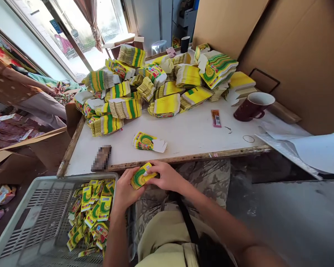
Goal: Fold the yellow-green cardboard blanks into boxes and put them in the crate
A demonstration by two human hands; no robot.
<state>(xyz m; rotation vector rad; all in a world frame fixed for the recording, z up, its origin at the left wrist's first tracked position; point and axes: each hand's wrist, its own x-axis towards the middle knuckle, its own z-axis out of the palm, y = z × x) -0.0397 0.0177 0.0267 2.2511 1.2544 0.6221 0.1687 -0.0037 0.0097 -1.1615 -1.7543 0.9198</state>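
Observation:
Between my two hands, just off the table's near edge, is a small yellow-and-green printed box (140, 177). My left hand (127, 187) wraps round its left side, fingers behind and thumb in front. My right hand (164, 176) pinches its right end with thumb and fingers. On the table, beyond my hands, lies a small stack of flat boxes (146, 141) of the same print with white flaps pointing right. To the lower left, a grey plastic crate (36, 222) holds many yellow boxes (96, 211) in a loose heap.
Bundles of flattened boxes (163, 104) cover the back of the white table (189, 133). A maroon mug (246, 111) and a pink sachet (216, 118) sit on the right, beside large cardboard (228, 29). A pixelated object (101, 157) lies front left. Another person (25, 85) stands at far left.

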